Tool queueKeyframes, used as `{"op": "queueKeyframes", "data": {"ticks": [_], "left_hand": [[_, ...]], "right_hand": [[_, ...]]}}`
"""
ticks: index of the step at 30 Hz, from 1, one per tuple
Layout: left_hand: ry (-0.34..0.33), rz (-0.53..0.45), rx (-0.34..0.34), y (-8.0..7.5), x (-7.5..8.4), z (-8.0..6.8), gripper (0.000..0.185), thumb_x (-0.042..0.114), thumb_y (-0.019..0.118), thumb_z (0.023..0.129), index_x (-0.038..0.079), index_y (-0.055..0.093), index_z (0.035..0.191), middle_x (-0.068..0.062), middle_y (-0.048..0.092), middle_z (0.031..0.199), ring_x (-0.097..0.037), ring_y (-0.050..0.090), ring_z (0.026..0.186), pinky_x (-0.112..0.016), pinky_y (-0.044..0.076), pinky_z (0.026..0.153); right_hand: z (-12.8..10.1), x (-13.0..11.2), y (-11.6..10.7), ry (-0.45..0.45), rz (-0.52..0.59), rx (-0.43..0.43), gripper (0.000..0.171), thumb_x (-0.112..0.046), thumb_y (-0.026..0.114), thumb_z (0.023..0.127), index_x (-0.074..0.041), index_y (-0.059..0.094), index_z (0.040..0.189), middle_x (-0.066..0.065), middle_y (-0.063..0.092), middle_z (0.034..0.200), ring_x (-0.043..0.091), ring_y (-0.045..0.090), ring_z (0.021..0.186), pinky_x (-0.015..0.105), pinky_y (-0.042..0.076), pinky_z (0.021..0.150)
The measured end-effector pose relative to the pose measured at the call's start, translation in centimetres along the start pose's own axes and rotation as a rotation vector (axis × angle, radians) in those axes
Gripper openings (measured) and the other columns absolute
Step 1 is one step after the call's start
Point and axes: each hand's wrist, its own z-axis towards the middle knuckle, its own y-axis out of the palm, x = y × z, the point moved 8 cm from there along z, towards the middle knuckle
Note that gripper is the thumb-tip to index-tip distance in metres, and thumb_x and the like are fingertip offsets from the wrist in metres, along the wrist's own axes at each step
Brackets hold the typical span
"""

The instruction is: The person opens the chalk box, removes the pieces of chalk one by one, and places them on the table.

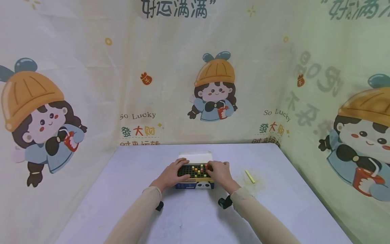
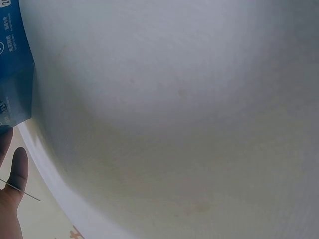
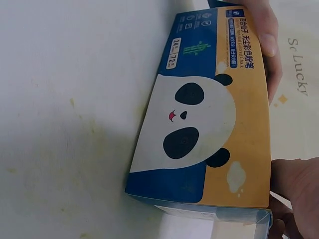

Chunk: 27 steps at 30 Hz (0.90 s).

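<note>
Chalk box (image 1: pixel 195 183) lgthwise L-R, mouth up

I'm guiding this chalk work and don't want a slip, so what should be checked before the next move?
1. Chalk box standing on the table: ok.
2. White flap clear of the opening: ok, folded back behind it.
3. Left hand steadying the box: ok, gripping its left end.
4. Free holes in the black holder: ok, several show.
5. Right hand pinching anything: cannot tell, fingertips hidden.
6. No chalk outside: not ok, a yellow chalk stick lies right of the box.
</note>
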Motion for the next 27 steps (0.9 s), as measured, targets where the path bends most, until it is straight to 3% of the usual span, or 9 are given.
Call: {"op": "queueKeyframes", "data": {"ticks": [9,14,19,27], "left_hand": [[-0.017,-0.007,0.011,0.1,-0.2,0.1,0.076,0.068,0.063,0.092,0.032,0.044,0.156,0.004,0.036,0.165,-0.034,0.046,0.142,-0.06,0.041,0.113],[-0.008,0.004,0.018,0.1,-0.2,0.1,0.077,0.068,0.063,0.092,0.032,0.044,0.157,0.004,0.036,0.166,-0.035,0.045,0.144,-0.06,0.04,0.114],[0.005,0.005,0.013,0.2,-0.1,0.1,0.077,0.068,0.063,0.093,0.031,0.044,0.157,0.003,0.035,0.166,-0.036,0.043,0.147,-0.062,0.038,0.115],[-0.001,0.005,0.008,0.1,-0.1,0.1,0.077,0.067,0.063,0.093,0.031,0.043,0.158,0.003,0.035,0.166,-0.037,0.042,0.147,-0.062,0.037,0.116]], "right_hand": [[-0.2,0.4,-0.2,0.008,0.129,0.031,0.013,-0.024,0.066,0.103,-0.012,0.062,0.102,-0.002,0.067,0.075,0.021,0.064,0.075,0.064,0.039,0.101],[0.1,0.9,-0.4,0.042,0.187,0.033,0.014,-0.024,0.057,0.108,-0.01,0.058,0.111,0.0,0.072,0.083,0.021,0.066,0.076,0.063,0.038,0.101],[0.3,1.6,-1.0,0.081,0.245,0.048,0.02,-0.025,0.058,0.107,-0.008,0.062,0.119,0.0,0.075,0.091,0.021,0.068,0.083,0.063,0.036,0.101],[0.1,4.2,-2.3,0.15,0.31,0.055,0.027,-0.026,0.062,0.102,-0.007,0.073,0.117,-0.001,0.076,0.091,0.022,0.068,0.087,0.061,0.038,0.096]]}}
